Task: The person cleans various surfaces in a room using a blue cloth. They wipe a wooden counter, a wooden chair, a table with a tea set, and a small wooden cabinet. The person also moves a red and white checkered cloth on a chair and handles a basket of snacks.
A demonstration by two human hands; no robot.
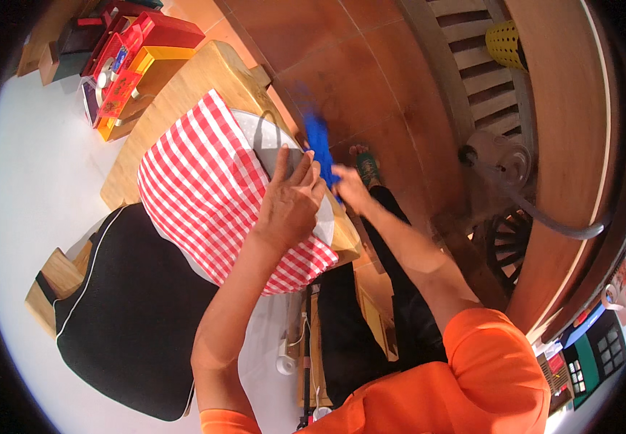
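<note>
A red-and-white checked cloth (204, 188) covers most of a pale, speckled round thing (266, 134) on a wooden surface. Over its right edge rests my left hand (291, 199), its index and middle fingers stretched out and apart. Beside that edge, my right hand (350, 189) is closed on a long bright-blue thing (318, 141). Motion smears the blue thing, so its kind does not show. Its upper end lies near the left fingertips.
A wooden table (219, 61) carries the cloth. Red and yellow boxes (157, 43) stand at upper left. A black chair back (132, 311) with a white cord is at lower left. To the right are a slatted wooden bench (472, 58), a yellow perforated basket (504, 45) and a grey hose (544, 217).
</note>
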